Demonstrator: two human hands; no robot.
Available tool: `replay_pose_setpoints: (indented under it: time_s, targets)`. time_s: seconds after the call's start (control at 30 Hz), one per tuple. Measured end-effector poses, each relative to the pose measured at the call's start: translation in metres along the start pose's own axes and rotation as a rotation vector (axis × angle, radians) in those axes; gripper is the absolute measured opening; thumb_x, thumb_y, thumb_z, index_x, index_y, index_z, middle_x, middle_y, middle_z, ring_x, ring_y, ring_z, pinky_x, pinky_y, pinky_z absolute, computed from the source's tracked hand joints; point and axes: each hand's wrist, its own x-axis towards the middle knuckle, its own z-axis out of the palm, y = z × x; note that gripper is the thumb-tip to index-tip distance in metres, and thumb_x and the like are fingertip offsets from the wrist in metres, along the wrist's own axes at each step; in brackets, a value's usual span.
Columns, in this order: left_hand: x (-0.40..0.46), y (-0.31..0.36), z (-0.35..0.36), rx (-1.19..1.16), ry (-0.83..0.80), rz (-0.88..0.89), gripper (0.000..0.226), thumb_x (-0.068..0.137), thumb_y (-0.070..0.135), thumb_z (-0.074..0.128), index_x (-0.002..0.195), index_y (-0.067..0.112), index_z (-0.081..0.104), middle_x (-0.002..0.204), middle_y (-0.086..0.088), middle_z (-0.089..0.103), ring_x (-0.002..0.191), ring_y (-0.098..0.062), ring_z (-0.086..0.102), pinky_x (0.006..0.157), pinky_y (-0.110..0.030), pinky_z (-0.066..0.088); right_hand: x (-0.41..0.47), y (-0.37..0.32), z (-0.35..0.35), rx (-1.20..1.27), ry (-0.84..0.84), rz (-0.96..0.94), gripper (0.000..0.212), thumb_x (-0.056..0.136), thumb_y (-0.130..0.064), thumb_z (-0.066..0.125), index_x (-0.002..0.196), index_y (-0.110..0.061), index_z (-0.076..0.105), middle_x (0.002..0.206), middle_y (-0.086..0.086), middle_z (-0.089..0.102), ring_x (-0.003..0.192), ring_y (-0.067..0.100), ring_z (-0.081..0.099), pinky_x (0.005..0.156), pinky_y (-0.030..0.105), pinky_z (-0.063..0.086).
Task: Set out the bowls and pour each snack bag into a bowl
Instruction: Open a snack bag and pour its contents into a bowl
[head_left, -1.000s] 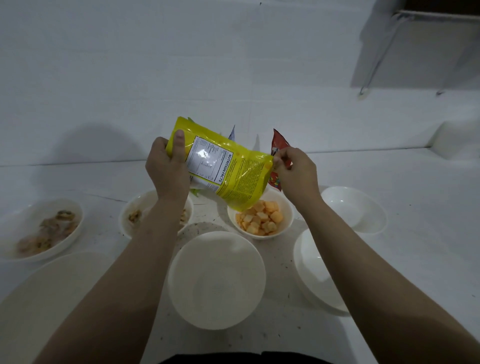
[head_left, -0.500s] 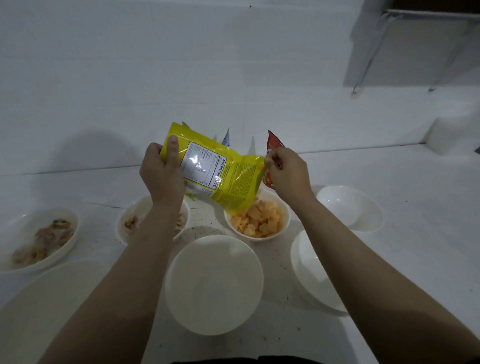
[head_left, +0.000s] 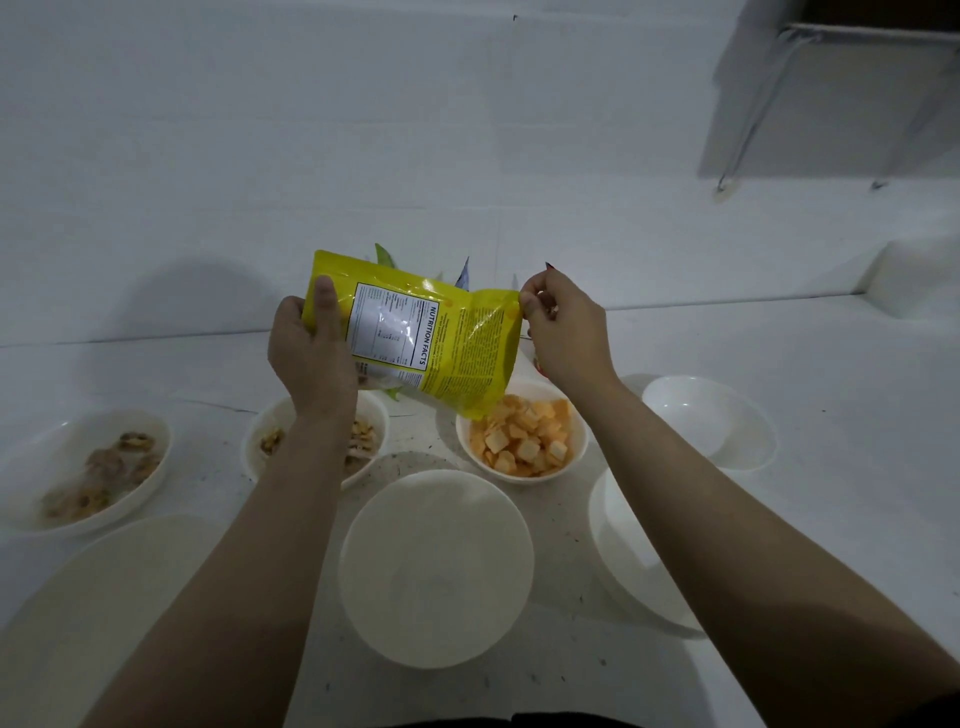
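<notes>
Both hands hold a yellow snack bag (head_left: 415, 340) tilted over a bowl of orange pieces (head_left: 522, 436) at centre. The left hand (head_left: 311, 353) grips the bag's raised end; the right hand (head_left: 563, 332) pinches its top corner. At 6 o'clock stands an empty white bowl (head_left: 436, 569). At 9 o'clock on the worktop (head_left: 857, 374), two bowls hold brown snacks (head_left: 98, 473).

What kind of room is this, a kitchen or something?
Probably a plain kitchen or prep corner, though I can't be sure. A white counter runs along a bare white wall, set with white bowls, some holding snacks, and a person holds a yellow snack bag.
</notes>
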Motion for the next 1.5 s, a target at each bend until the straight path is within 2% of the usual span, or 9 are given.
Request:
replay_pose_setpoints:
  time_s: [0.4, 0.67, 0.93, 1.03, 1.1, 1.17, 1.23, 1.33, 1.5]
  targets:
    - [-0.007, 0.015, -0.003, -0.087, 0.060, -0.070, 0.046, 0.099, 0.043, 0.050, 0.064, 0.021, 0.030, 0.061, 0.008, 0.034, 0.045, 0.002, 0.036, 0.047, -0.013, 0.030, 0.006, -0.017, -0.003, -0.013, 0.057, -0.065, 0.011, 0.098, -0.019, 0.051, 0.093, -0.018, 0.061, 0.084, -0.001, 0.065, 0.079, 0.019, 0.060, 0.074, 0.034, 0.049]
    - [-0.036, 0.026, 0.019, -0.151, 0.060, -0.098, 0.045, 0.097, 0.048, 0.050, 0.065, 0.021, 0.033, 0.062, 0.008, 0.039, 0.049, 0.002, 0.039, 0.050, -0.019, 0.038, 0.007, -0.004, -0.034, 0.042, 0.084, -0.076, 0.012, 0.099, -0.019, 0.051, 0.090, -0.024, 0.057, 0.079, -0.013, 0.058, 0.075, 0.022, 0.061, 0.068, 0.036, 0.054]
    - [-0.090, 0.047, 0.074, -0.163, 0.066, -0.083, 0.042, 0.099, 0.043, 0.050, 0.064, 0.022, 0.036, 0.062, 0.008, 0.041, 0.047, 0.004, 0.041, 0.049, -0.014, 0.034, 0.016, 0.036, -0.101, 0.032, 0.098, -0.072, 0.010, 0.099, -0.019, 0.051, 0.094, -0.018, 0.060, 0.086, -0.006, 0.062, 0.071, 0.008, 0.052, 0.060, 0.010, 0.038]
    - [-0.111, 0.050, 0.098, -0.179, 0.062, -0.072, 0.044, 0.095, 0.051, 0.051, 0.070, 0.015, 0.047, 0.067, 0.002, 0.049, 0.058, -0.006, 0.047, 0.057, -0.028, 0.042, 0.019, 0.057, -0.128, 0.036, 0.092, -0.052, 0.011, 0.099, -0.019, 0.050, 0.093, -0.019, 0.059, 0.086, -0.007, 0.062, 0.073, 0.009, 0.053, 0.063, 0.013, 0.040]
    - [-0.129, 0.057, 0.114, -0.197, 0.045, -0.059, 0.041, 0.098, 0.045, 0.050, 0.083, 0.008, 0.056, 0.071, 0.004, 0.056, 0.060, -0.003, 0.052, 0.060, -0.025, 0.045, 0.021, 0.072, -0.145, 0.032, 0.084, -0.045, 0.011, 0.099, -0.018, 0.050, 0.093, -0.017, 0.059, 0.086, -0.007, 0.061, 0.074, 0.009, 0.054, 0.064, 0.015, 0.041]
    - [-0.142, 0.062, 0.128, -0.196, 0.028, -0.042, 0.030, 0.099, 0.042, 0.049, 0.087, 0.017, 0.061, 0.074, 0.010, 0.062, 0.062, 0.006, 0.057, 0.062, -0.018, 0.047, 0.023, 0.086, -0.159, 0.016, 0.074, -0.035, 0.011, 0.099, -0.018, 0.050, 0.094, -0.018, 0.059, 0.087, -0.006, 0.062, 0.072, 0.005, 0.054, 0.063, 0.013, 0.040]
    - [-0.154, 0.063, 0.142, -0.192, 0.010, -0.033, 0.033, 0.097, 0.048, 0.050, 0.087, 0.019, 0.063, 0.079, 0.005, 0.067, 0.068, -0.002, 0.061, 0.065, -0.026, 0.052, 0.025, 0.101, -0.174, 0.010, 0.059, -0.023, 0.011, 0.100, -0.020, 0.050, 0.094, -0.020, 0.059, 0.088, -0.005, 0.063, 0.071, 0.004, 0.056, 0.063, 0.017, 0.042]
    - [-0.169, 0.064, 0.163, -0.129, 0.003, -0.020, 0.057, 0.095, 0.054, 0.048, 0.086, -0.002, 0.055, 0.079, -0.013, 0.061, 0.069, -0.015, 0.054, 0.062, -0.036, 0.046, 0.028, 0.124, -0.195, 0.023, 0.038, -0.017, 0.011, 0.099, -0.020, 0.050, 0.093, -0.020, 0.059, 0.087, -0.005, 0.063, 0.074, 0.020, 0.063, 0.067, 0.026, 0.045]
    - [-0.185, 0.072, 0.187, -0.017, -0.034, 0.042, 0.058, 0.095, 0.055, 0.048, 0.076, 0.001, 0.044, 0.069, -0.005, 0.043, 0.065, -0.013, 0.039, 0.058, -0.028, 0.033, 0.033, 0.159, -0.219, -0.006, -0.067, 0.027, 0.014, 0.097, -0.018, 0.053, 0.091, -0.020, 0.065, 0.080, -0.010, 0.062, 0.080, 0.023, 0.064, 0.079, 0.037, 0.054]
